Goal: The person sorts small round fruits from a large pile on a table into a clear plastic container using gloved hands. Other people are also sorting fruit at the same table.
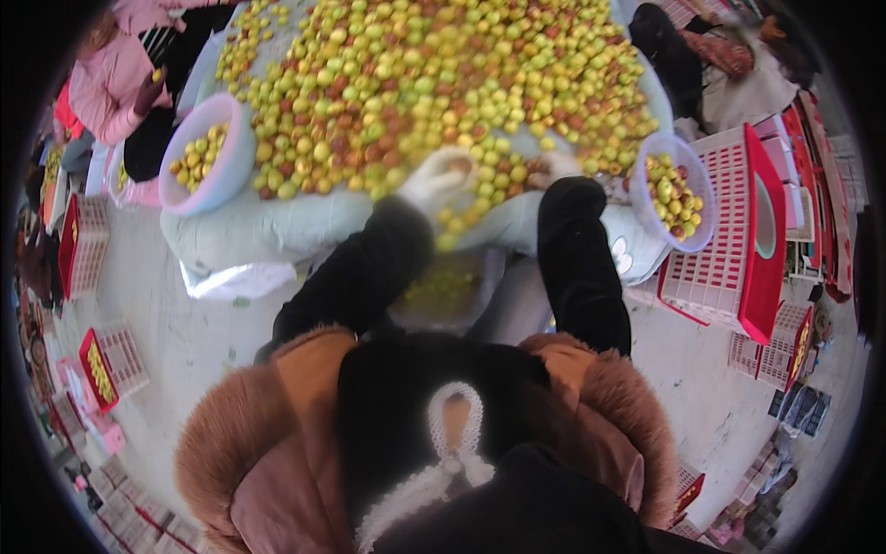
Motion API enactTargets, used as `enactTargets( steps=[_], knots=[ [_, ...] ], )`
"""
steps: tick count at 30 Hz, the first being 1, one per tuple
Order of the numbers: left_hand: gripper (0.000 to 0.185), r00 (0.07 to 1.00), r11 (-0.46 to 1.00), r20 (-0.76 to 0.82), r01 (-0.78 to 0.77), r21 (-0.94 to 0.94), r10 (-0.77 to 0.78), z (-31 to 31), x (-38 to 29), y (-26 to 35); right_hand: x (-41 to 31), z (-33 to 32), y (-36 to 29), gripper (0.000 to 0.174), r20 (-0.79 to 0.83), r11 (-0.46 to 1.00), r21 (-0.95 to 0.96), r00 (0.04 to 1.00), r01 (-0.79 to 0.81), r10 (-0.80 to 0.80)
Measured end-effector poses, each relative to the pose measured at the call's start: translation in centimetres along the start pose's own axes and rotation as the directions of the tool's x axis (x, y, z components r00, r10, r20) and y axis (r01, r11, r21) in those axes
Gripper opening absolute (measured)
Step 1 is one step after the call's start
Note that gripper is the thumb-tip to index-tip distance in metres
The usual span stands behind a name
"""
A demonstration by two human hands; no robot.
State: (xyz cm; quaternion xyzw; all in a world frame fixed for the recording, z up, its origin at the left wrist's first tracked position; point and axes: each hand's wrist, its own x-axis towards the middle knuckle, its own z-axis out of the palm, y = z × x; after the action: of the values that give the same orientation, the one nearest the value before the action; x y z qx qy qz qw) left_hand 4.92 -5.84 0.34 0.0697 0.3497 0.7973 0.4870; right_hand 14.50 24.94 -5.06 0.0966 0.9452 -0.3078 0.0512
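A broad heap of yellow-green and reddish-brown jujubes (387,90) covers the cloth-topped table before me. My left hand (437,181), in a pale glove, is at the heap's near edge with its fingers curled; blur hides whether a fruit is in them. My right hand (561,166), also pale-gloved, is by the fruit to the right, its fingers partly hidden by my black sleeve. Between my hands lie more jujubes on the cloth (512,215). A blurred stream of jujubes (450,225) runs over the table edge below my left hand, above a container (443,298) holding fruit.
A pale tub (239,156) of jujubes stands at the table's left corner, a lilac basin (644,197) of them at the right. Red-and-white plastic crates (713,228) stand right, others (118,363) on the left floor. People sit left (114,83) and right (727,76).
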Motion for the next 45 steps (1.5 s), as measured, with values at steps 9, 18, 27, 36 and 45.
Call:
enactTargets(
  steps=[9, 18, 27, 36, 45],
  knots=[
    [0.059, 0.997, 1.0, 0.078, 0.018, 0.026, -0.02, 0.5, -0.1, 0.9, -4.7, -0.8, -0.4, 0.02, 0.092, -0.461, 0.868, 0.853, 0.184, 0.514],
    [0.031, 0.992, 0.982, 0.046, 0.125, -0.143, -0.12, -1.2, -1.4, 0.7, -6.7, -2.6, -0.4, 0.029, -0.293, 0.138, 0.942, 0.549, 0.306, 0.783],
    [0.04, 0.928, 0.96, -0.245, 0.266, -0.091, -0.28, -0.8, -2.2, -1.6, -2.1, -0.8, -0.4, 0.039, -0.118, 0.858, -0.289, 0.905, -0.425, 0.409],
    [0.048, 0.928, 0.93, -0.185, 0.348, 0.121, -0.323, -2.4, -2.7, -2.3, -3.7, -1.4, -2.0, 0.039, -0.108, 0.363, 0.908, 0.718, -0.211, 0.687],
    [0.051, 0.89, 0.937, -0.345, 0.342, 0.073, -0.298, 0.4, -2.1, -1.9, -4.1, 3.2, -9.9, 0.06, 0.223, -0.793, 0.596, 0.923, 0.125, 0.313]
  ],
)
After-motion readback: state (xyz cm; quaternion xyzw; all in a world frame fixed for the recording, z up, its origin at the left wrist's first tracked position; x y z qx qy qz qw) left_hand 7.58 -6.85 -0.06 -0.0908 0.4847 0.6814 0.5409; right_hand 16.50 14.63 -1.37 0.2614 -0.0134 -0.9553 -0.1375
